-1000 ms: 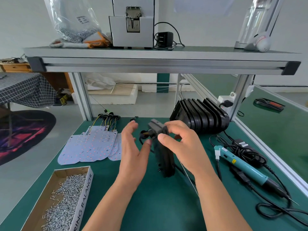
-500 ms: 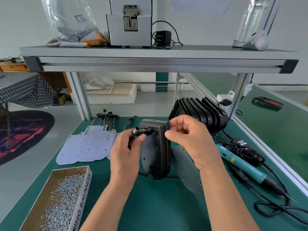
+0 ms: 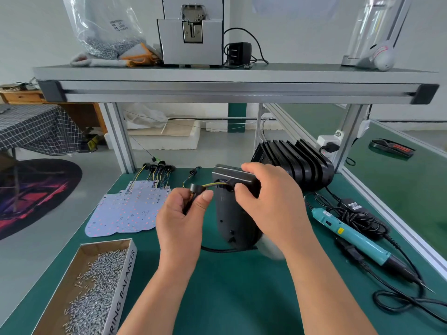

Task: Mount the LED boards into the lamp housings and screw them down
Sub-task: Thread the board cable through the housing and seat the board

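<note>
A black lamp housing stands on edge on the green bench, back face toward me. My right hand grips its top end. My left hand pinches a black round grommet on the yellow wires that come out of the housing's top. A pale LED board edge shows behind the housing under my right wrist. A stack of white LED boards with coloured leads lies flat at the left. A cardboard box of screws sits at the front left.
A row of black housings leans at the back right. A teal electric screwdriver with black cables and a power brick lies at the right. An aluminium shelf spans overhead on posts.
The left hand closed on the wire grommet and pulled it out to the left of the housing. The right hand shifted onto the housing's top end; the housing stands more upright.
</note>
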A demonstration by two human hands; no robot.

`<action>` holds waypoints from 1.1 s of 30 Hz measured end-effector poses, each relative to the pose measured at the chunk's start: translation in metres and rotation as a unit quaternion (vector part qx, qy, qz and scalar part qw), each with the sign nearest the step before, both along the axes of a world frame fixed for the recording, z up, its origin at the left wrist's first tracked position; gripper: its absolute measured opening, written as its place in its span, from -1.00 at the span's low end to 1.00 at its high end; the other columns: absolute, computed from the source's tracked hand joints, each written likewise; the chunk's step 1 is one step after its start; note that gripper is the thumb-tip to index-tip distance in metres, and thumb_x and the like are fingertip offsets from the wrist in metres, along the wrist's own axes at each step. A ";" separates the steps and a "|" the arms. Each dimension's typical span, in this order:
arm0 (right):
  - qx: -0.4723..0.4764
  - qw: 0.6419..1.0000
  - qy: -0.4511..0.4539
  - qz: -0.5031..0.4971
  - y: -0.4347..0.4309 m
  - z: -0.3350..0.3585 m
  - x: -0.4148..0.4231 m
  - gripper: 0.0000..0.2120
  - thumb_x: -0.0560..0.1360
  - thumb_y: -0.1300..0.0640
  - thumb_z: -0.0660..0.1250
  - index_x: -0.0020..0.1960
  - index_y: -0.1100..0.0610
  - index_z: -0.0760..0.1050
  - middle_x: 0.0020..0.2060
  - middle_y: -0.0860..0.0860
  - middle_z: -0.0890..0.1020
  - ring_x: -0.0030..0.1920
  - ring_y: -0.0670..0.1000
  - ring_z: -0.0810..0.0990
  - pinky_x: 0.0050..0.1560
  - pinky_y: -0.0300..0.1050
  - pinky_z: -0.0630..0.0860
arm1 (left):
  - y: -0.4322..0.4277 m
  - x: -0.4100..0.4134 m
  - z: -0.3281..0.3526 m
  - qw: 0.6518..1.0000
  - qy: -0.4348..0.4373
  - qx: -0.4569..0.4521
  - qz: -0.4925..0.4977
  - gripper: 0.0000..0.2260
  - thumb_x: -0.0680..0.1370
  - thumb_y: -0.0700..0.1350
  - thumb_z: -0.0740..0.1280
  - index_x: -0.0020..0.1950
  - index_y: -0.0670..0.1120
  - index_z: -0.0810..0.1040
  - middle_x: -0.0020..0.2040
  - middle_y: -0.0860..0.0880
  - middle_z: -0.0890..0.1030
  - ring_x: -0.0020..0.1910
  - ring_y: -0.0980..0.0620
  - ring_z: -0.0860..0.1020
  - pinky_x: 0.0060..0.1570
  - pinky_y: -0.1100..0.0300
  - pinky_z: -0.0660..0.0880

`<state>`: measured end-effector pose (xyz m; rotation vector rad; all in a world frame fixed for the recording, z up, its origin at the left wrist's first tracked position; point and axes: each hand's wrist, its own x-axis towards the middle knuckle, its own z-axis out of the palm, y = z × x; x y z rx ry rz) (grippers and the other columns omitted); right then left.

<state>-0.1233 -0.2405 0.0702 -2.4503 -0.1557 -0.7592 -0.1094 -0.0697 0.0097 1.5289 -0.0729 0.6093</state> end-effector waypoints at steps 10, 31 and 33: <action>0.020 0.989 0.136 0.054 -0.016 -0.010 0.035 -0.69 0.62 -0.02 0.32 0.21 0.14 0.68 0.10 0.07 0.67 0.10 0.09 0.61 0.23 0.12 0.55 | 0.003 0.002 0.005 0.943 0.096 -0.231 -0.220 -0.74 0.53 -0.04 0.48 -0.31 0.07 0.49 -0.42 0.06 0.22 -0.53 0.12 0.13 -0.55 0.35 0.11; 0.141 0.967 0.203 0.059 0.021 -0.038 0.008 -0.37 0.65 -0.24 0.30 -0.42 0.11 0.22 -0.52 -0.05 0.23 -0.43 0.00 0.24 -0.32 0.01 0.22 | -0.035 -0.010 -0.027 0.987 0.146 0.028 -0.067 -0.84 0.66 -0.02 0.32 -0.12 0.13 0.56 -0.35 0.12 0.59 -0.37 0.14 0.46 -0.31 0.21 0.45; 0.173 0.963 0.194 0.069 0.020 -0.037 0.008 -0.41 0.66 -0.17 0.31 -0.40 0.12 0.21 -0.49 -0.04 0.22 -0.41 0.00 0.22 -0.31 0.00 0.20 | -0.036 -0.013 -0.026 0.990 0.108 0.071 -0.049 -0.81 0.69 -0.05 0.31 -0.11 0.17 0.53 -0.31 0.15 0.63 -0.38 0.20 0.48 -0.36 0.36 0.40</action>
